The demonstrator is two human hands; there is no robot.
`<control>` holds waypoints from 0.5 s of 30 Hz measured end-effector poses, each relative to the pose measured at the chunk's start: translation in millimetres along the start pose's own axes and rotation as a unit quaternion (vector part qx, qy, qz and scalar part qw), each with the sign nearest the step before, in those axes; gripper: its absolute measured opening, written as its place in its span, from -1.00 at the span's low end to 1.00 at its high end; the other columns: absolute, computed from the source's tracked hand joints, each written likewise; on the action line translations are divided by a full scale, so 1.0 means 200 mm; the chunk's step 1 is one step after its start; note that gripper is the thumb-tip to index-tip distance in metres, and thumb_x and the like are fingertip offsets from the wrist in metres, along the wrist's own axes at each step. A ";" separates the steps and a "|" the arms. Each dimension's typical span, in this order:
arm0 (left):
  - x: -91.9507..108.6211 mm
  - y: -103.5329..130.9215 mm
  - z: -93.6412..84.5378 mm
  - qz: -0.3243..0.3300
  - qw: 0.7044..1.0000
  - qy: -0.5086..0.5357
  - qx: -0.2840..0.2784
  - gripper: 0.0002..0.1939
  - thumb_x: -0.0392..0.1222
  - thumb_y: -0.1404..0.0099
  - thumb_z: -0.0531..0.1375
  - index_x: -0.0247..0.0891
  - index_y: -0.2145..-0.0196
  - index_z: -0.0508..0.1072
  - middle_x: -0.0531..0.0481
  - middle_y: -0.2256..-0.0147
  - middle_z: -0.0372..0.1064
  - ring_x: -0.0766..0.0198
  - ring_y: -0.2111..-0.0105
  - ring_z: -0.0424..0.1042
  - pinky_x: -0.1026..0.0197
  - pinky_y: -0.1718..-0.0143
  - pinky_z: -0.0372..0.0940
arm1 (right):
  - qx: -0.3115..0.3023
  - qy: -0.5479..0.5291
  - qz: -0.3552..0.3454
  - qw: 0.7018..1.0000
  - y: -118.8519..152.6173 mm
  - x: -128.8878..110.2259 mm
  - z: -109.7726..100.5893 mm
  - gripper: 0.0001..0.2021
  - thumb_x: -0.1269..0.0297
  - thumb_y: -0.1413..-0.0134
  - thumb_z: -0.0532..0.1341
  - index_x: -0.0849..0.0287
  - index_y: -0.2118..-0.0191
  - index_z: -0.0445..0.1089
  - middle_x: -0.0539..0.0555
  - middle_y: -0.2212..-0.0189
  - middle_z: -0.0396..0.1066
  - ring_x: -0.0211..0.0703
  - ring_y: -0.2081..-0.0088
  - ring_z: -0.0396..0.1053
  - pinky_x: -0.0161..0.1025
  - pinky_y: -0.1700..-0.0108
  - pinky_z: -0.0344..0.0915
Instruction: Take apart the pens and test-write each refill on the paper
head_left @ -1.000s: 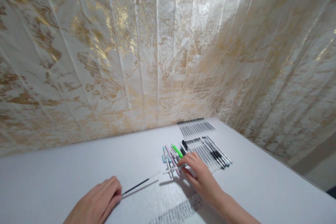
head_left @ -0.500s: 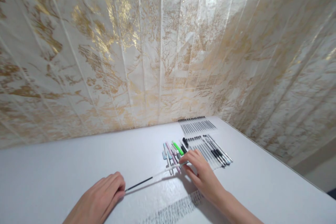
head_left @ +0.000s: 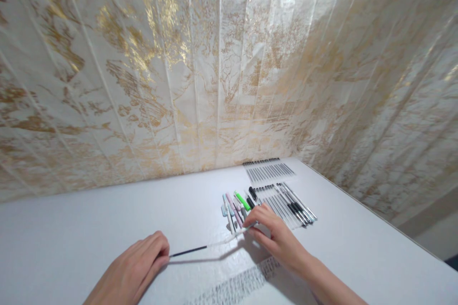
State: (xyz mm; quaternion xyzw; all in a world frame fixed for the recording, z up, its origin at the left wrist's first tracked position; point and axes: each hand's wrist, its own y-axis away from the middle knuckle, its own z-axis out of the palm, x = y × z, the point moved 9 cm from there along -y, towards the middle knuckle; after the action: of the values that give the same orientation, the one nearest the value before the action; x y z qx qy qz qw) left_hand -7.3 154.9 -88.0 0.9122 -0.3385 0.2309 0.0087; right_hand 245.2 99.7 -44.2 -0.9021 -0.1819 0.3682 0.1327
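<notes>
My left hand [head_left: 138, 264] is closed, its fingertips pinching one end of a slim pen refill [head_left: 189, 251], dark on the left and clear further right. My right hand [head_left: 274, 233] is also closed and pinches a thin white stick-like piece [head_left: 239, 233]. The two pieces meet end to end at a slight angle above the table; I cannot tell whether they are joined. Just beyond my right fingers lie a green highlighter [head_left: 242, 200], a pink pen [head_left: 234, 209] and a white pen [head_left: 229, 214].
Several black-grip pens [head_left: 295, 205] lie right of a row of capped refills [head_left: 277, 205]. Another refill row [head_left: 270, 171] is at the back by the patterned curtain [head_left: 143, 81]. A sheet with dark marks [head_left: 239, 286] is at the front of the white table [head_left: 89, 219].
The right end of the held pieces has dipped slightly toward me, and a bend now shows between them. Both hands have shifted only a little and keep their pinch.
</notes>
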 end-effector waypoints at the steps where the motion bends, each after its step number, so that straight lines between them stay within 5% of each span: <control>1: 0.00 0.00 0.00 0.001 1.000 0.000 0.002 -0.69 0.01 -0.40 -0.08 -0.14 0.40 0.30 0.06 0.41 0.34 0.19 0.40 0.39 0.18 0.29 0.23 | 0.001 0.013 -0.004 1.000 0.00 -0.01 0.00 -0.88 0.43 -0.23 0.11 0.12 0.25 0.37 0.04 0.32 0.39 -0.09 0.21 0.28 -0.12 0.08 0.18; 5: 0.06 -0.02 0.04 0.021 0.999 0.020 0.014 -0.69 0.01 -0.41 -0.07 -0.13 0.40 0.30 0.07 0.41 0.33 0.21 0.41 0.36 0.19 0.31 0.21 | -0.002 0.065 -0.027 0.997 0.00 -0.08 0.02 -0.83 0.44 -0.24 0.05 0.13 0.23 0.36 0.09 0.32 0.41 -0.08 0.24 0.29 -0.17 0.19 0.22; 9: 0.29 -0.10 0.04 0.080 0.990 0.108 0.034 -0.70 0.00 -0.43 -0.07 -0.13 0.40 0.28 0.08 0.40 0.31 0.25 0.41 0.33 0.25 0.34 0.21 | -0.022 0.041 -0.038 0.998 0.01 -0.15 0.08 -0.85 0.45 -0.24 0.06 0.12 0.23 0.36 0.06 0.32 0.42 -0.12 0.26 0.32 -0.23 0.20 0.23; 15: 0.49 -0.32 0.02 0.064 0.974 0.213 0.029 -0.80 -0.16 -0.42 -0.08 -0.13 0.17 0.32 0.01 0.19 0.34 0.23 0.23 0.37 0.21 0.17 0.26 | 0.063 0.014 0.088 0.994 0.06 -0.01 -0.07 -0.85 0.29 -0.27 0.04 0.14 0.22 0.34 0.08 0.32 0.39 -0.08 0.28 0.32 -0.18 0.22 0.23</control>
State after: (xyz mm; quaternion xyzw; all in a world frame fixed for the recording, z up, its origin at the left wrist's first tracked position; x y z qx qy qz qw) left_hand 99.6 143.0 -41.1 0.8181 -0.3800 0.4299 0.0392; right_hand 256.1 86.8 -38.0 -0.9095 -0.0765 0.3766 0.1585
